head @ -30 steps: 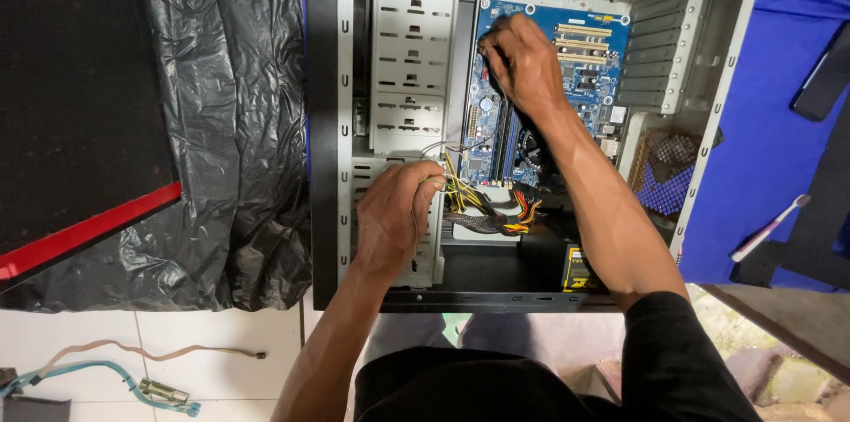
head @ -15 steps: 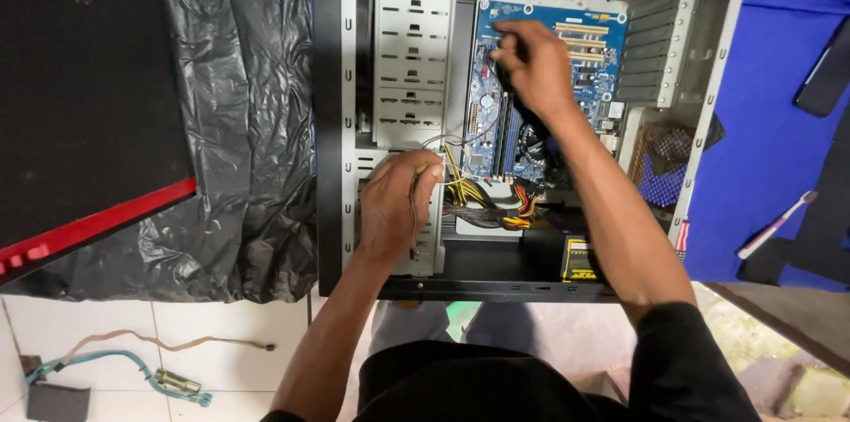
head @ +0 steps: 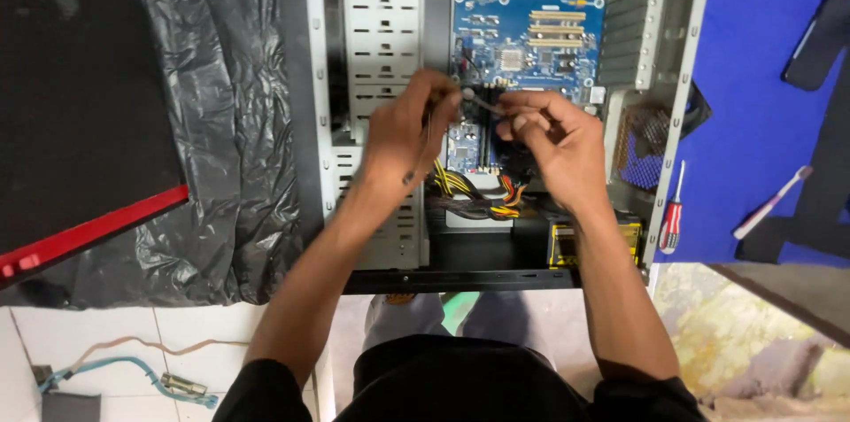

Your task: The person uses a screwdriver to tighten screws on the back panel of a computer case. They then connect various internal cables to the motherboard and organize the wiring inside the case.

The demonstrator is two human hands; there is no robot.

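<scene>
Head view: small grey part [head: 481, 103], too blurred to identify, sits between both hands above the blue motherboard [head: 531, 32]. Right hand [head: 553, 143] pinches its right end with curled fingers. Left hand [head: 407, 125] is closed at its left end, also gripping a thin tool. Yellow-black cable bundle [head: 469, 192] lies just below. Open computer case [head: 682, 103] surrounds them; red-handled screwdriver [head: 673, 218] lies outside it.

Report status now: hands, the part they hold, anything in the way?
Both hands meet over the circuit board. Left hand, right hand pinch a small metal part. Yellow cables bunched just below.
</scene>
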